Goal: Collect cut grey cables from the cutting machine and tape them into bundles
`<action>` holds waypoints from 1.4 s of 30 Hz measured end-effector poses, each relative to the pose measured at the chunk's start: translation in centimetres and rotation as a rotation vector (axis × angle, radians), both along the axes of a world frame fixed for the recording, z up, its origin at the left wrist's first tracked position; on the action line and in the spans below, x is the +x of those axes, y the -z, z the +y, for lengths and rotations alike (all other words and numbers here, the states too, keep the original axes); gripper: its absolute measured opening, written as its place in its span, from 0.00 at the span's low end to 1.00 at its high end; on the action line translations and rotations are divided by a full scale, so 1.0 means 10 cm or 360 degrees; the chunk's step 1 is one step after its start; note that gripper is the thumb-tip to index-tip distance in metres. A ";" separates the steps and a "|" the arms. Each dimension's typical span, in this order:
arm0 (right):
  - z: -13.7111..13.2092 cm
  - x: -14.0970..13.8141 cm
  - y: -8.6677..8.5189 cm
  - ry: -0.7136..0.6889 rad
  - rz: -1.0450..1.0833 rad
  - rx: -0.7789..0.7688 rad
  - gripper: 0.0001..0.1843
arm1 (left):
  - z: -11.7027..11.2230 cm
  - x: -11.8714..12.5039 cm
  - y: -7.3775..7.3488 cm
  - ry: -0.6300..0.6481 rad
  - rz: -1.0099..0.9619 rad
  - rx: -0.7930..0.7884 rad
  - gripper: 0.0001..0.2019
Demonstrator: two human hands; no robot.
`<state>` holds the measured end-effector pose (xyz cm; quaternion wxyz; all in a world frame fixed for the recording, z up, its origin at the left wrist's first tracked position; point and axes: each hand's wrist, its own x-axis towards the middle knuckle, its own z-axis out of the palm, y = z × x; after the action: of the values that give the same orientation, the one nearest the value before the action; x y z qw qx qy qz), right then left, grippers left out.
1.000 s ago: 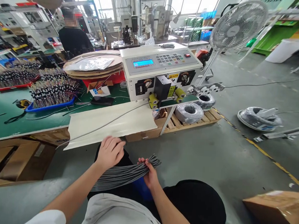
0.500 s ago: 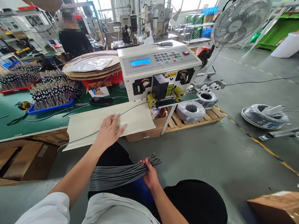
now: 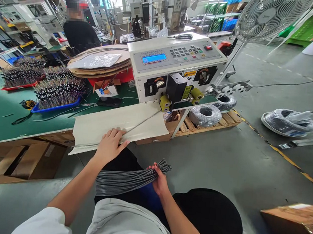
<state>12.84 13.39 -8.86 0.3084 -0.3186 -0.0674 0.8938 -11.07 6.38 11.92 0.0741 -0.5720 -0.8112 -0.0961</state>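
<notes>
My left hand (image 3: 110, 142) lies palm down on the cream sheet (image 3: 92, 125), near its front edge, with its fingers flat over a single grey cable (image 3: 142, 121). That cable runs from the yellow-green rollers (image 3: 164, 102) of the wire cutting machine (image 3: 159, 74), passes under my fingers and continues toward the sheet's left end. Over my lap, my right hand (image 3: 160, 179) is closed round one end of a thick bundle of grey cables (image 3: 123, 182). The bundle's cut tips stick out past my fingers; its other end is partly behind my left forearm.
Blue tray (image 3: 57, 107) of bundled wires, a tape measure (image 3: 28, 104) and stacked cardboard discs (image 3: 101, 71) are on the green bench. Wire coils (image 3: 204, 115) rest on a pallet (image 3: 225, 120). A fan (image 3: 271, 20) stands right; a carton (image 3: 293, 220) is on the floor. A person in black (image 3: 80, 34) is behind.
My left hand has slid slightly left and toward me over the sheet. The cable's tail, earlier hanging past the sheet's left end, now lies closer along it. The view has shifted; my right hand keeps the bundle.
</notes>
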 end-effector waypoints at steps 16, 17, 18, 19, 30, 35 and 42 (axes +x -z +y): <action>-0.09 -0.06 -0.05 0.0072 -0.0121 -0.0009 0.14 | -0.96 0.78 0.90 0.0289 -0.0179 -0.0283 0.14; -0.10 -0.05 -0.07 0.0072 -0.0116 0.0006 0.14 | -0.98 0.79 0.91 0.0269 -0.0205 -0.0272 0.14; -0.12 -0.04 -0.08 0.0074 -0.0109 0.0026 0.14 | -0.99 0.80 0.91 0.0238 -0.0231 -0.0244 0.13; -0.14 -0.03 -0.10 0.0078 -0.0100 0.0049 0.13 | -1.00 0.80 0.91 0.0200 -0.0259 -0.0203 0.13; -0.29 0.03 -0.17 0.0130 -0.0155 0.0029 0.16 | -1.17 0.87 0.97 0.0255 -0.0347 -0.0189 0.13; -0.31 0.08 -0.29 0.0089 -0.0087 0.0083 0.14 | -1.23 0.91 0.99 0.0278 -0.0332 -0.0220 0.14; -0.36 0.17 -0.77 0.0085 -0.0198 0.0454 0.11 | -1.15 0.64 0.26 0.0523 -0.0223 -0.0103 0.15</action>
<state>14.50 9.84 -1.20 0.3695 -0.3280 -0.2040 0.8452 -4.67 -5.12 9.36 -0.0176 -0.6908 -0.7128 -0.1203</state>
